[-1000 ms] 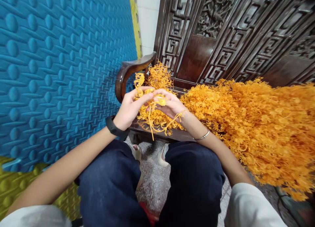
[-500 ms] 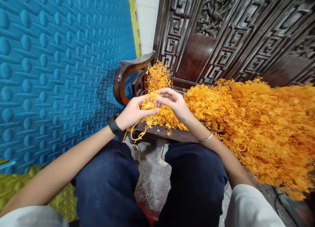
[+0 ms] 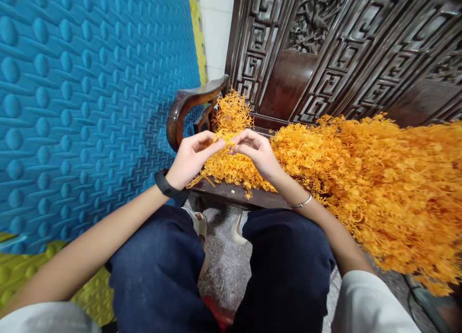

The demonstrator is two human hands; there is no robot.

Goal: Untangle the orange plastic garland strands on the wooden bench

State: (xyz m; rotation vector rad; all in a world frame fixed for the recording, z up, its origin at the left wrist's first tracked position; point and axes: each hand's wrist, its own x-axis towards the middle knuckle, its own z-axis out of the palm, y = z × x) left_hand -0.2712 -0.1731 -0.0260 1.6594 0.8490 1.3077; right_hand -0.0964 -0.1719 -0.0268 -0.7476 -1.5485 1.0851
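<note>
My left hand [image 3: 191, 157], with a black band on its wrist, pinches an orange plastic flower piece [image 3: 227, 141] between thumb and fingers. From the other side my right hand [image 3: 258, 152] closes its thumb and fingertips on the same piece. Its exact shape is hard to make out against similar pieces behind it. Just below and behind both hands, a heap of orange flower pieces [image 3: 234, 168] lies on the dark wooden bench seat [image 3: 265, 198]. One loose bit lies at the seat's front edge.
A much larger orange heap [image 3: 390, 193] spreads along the right. The curved wooden armrest [image 3: 175, 121] stands left of the hands, and the carved backrest [image 3: 285, 87] rises behind. Blue textured matting [image 3: 90, 107] fills the left side. My knees are below the bench edge.
The left hand has turned and its thumb has closed onto the piece near the right fingertips. Orange strands that dangled beneath the left hand now lie on the seat's left end.
</note>
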